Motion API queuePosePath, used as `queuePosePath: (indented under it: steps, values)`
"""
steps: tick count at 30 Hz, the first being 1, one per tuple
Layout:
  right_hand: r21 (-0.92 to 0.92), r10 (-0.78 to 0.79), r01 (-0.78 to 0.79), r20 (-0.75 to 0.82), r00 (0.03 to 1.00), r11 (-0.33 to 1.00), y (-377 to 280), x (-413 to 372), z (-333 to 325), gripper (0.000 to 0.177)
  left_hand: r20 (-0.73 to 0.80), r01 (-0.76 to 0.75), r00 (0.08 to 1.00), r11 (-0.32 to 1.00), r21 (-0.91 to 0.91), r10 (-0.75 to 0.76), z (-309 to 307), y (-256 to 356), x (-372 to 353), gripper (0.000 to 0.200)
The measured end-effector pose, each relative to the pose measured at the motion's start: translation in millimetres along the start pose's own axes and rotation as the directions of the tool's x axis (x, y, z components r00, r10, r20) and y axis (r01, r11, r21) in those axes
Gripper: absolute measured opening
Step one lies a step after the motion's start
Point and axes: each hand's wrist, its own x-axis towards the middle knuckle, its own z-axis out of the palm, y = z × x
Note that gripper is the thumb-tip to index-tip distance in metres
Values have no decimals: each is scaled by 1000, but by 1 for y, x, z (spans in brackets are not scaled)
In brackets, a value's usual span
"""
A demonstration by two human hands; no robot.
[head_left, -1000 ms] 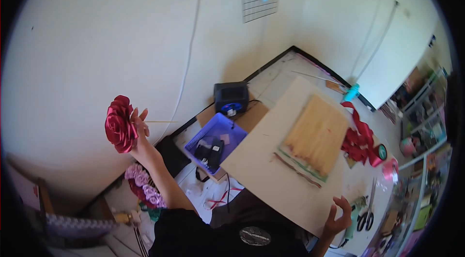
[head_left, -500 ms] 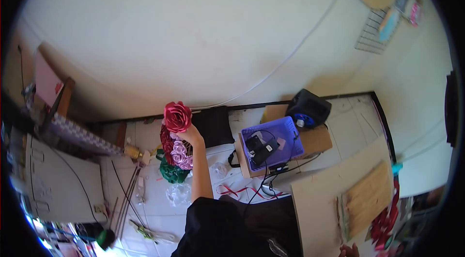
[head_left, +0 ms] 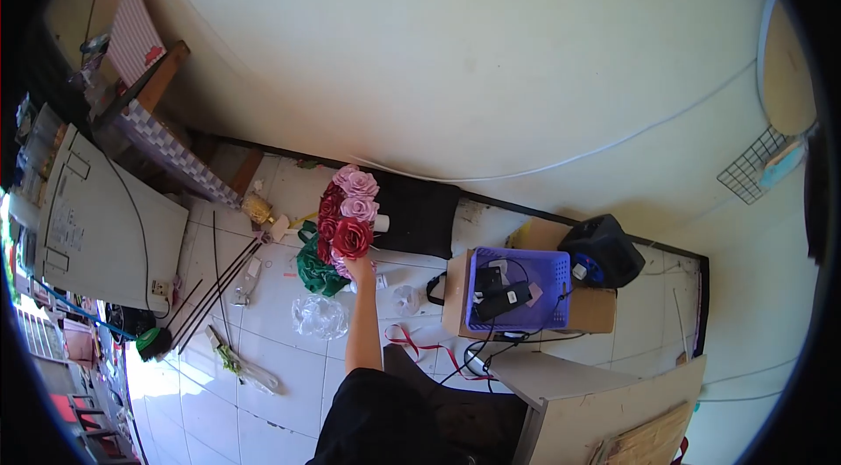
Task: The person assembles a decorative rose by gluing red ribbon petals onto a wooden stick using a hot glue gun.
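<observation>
My left hand (head_left: pixel 359 269) reaches forward and is closed just beneath a red artificial rose (head_left: pixel 352 238), whose stem is mostly hidden. Close around it stands a bunch of other artificial roses, with pink roses (head_left: pixel 358 207) at the back and dark red roses (head_left: pixel 329 213) on the left side. A crumpled green plastic bag (head_left: pixel 317 271) lies against the bunch's lower left. Clear crumpled plastic (head_left: pixel 320 316) rests on the floor nearer to me. My right hand is outside the view.
To the right, a purple basket (head_left: pixel 565 290) with black devices and cables sits on a cardboard box (head_left: pixel 596 312) beside a black speaker (head_left: pixel 604 250). A red ribbon (head_left: pixel 412 342) curls over the tiles. A table (head_left: pixel 569 417) is at lower right, a white fridge (head_left: pixel 114 228) at left.
My left hand has brought the red rose down to the bunch from above it. The view has turned, and my right hand, seen before at the lower right, has left it.
</observation>
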Motion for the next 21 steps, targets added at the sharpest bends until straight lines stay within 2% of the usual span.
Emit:
queuePosePath:
  steps: [2,3,4,6,8,10,12,13,14,15,16,17,18,20,21]
  values:
    - [-47,-12,12,2,1000,999,-2,0,-3,36,26,106,994,961,-257,-103,11,10,-3,44]
    - [-1,-28,28,-21,999,1000,-1,-3,-1,36,89,116,992,937,-329,-92,16,18,-3,46]
    - [41,-29,32,-53,998,999,-2,-11,1,37,181,128,981,926,-356,-66,25,30,-4,47]
    - [55,-3,9,-113,994,998,-12,-19,0,36,438,104,897,935,-339,59,42,62,-9,31]
    - [80,20,-6,-178,984,997,-8,-34,5,35,536,154,844,939,-306,36,69,100,-30,25]
    - [86,-34,63,-297,954,994,8,-54,11,31,712,294,700,892,-343,43,93,132,-64,24]
    - [61,40,-19,-374,926,998,4,-72,10,29,825,354,563,886,-300,54,113,149,-108,26]
    - [41,62,-49,-410,910,998,1,-79,9,27,844,151,505,944,-293,182,122,138,-130,27]
    - [46,103,-93,-452,886,995,-5,-84,6,27,853,-65,422,949,-310,308,129,134,-150,28]
    - [61,130,-115,-443,887,991,-13,-90,1,27,869,-48,371,942,-333,327,131,144,-170,28]
    - [79,153,-132,-431,889,988,-18,-96,-2,27,860,-127,306,913,-388,408,130,157,-192,23]
    - [98,121,-84,-482,868,992,-15,-103,0,26,842,-198,238,873,-446,484,127,167,-212,18]
    - [106,154,-116,-514,844,988,-13,-113,1,26,842,-179,195,863,-473,502,123,171,-230,18]
    - [143,207,-153,-539,817,978,-8,-126,7,25,949,-162,-26,935,-315,315,116,177,-249,17]
    - [153,204,-141,-574,793,978,-7,-130,9,26,960,-163,-83,947,-278,268,109,180,-258,17]
